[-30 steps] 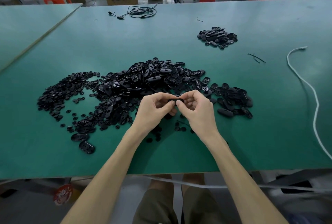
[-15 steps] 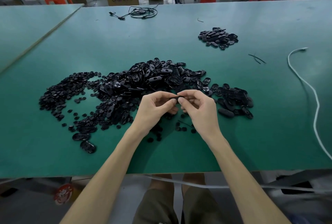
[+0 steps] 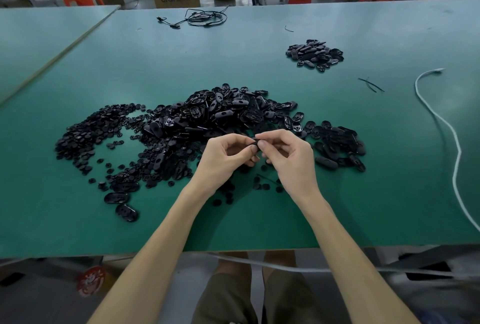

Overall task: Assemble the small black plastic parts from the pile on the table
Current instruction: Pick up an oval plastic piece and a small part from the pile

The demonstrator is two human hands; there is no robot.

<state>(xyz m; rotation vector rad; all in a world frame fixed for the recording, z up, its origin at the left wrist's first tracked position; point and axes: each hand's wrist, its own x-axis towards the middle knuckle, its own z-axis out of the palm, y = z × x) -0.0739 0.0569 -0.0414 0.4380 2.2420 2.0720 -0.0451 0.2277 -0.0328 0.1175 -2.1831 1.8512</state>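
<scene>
Tons of little round bits [image 3: 85, 136] scattered off the left side of the big pile [image 3: 220, 121] on the green surface [image 3: 155, 64]. Right at the pile's near edge: left hand [image 3: 223, 157], fingers curled and pinching one small black part [image 3: 255, 144], same part pinched from the other side by right hand [image 3: 288, 157] fingers. Behind-right of the pile, a smaller heap [image 3: 314, 55]; far right of the pile, a white cord [image 3: 441, 121].

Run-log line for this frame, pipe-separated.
step: joining parts | left hand: pinches black part | right hand: pinches black part | main pile: behind hands | small pile: far right
</scene>
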